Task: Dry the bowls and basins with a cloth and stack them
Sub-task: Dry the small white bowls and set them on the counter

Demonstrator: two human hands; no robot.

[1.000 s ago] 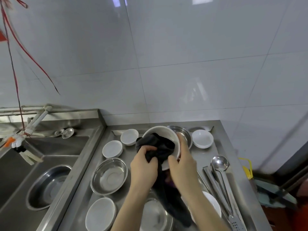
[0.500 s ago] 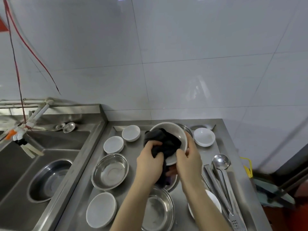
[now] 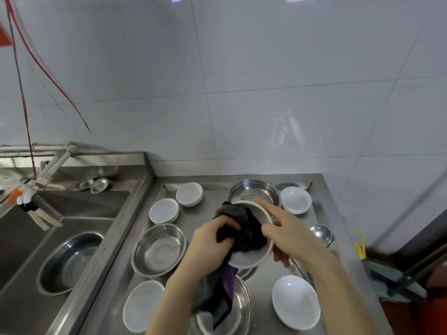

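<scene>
My right hand (image 3: 287, 234) holds a white bowl (image 3: 251, 258) by its rim, tilted above the steel counter. My left hand (image 3: 209, 245) grips a dark grey and purple cloth (image 3: 242, 228) and presses it inside that bowl; the cloth's tail hangs down into a steel basin (image 3: 242, 308) near me. Several white bowls lie around: two at the back left (image 3: 189, 194) (image 3: 163, 211), one at the back right (image 3: 295, 199), one at the front left (image 3: 142, 305), one at the front right (image 3: 295, 301). More steel basins sit at the left (image 3: 158, 250) and the back (image 3: 252, 192).
A steel ladle (image 3: 320, 234) lies right of my right hand. On the left is a sink (image 3: 79, 206) with a steel basin (image 3: 69, 262) in it and a white tap (image 3: 43, 180) above. The counter's right edge drops to a floor with a teal dustpan (image 3: 396, 281).
The bowl has tipped and come lower and nearer to me, uncovering the steel basin behind it. My left hand keeps rubbing the cloth inside it.
</scene>
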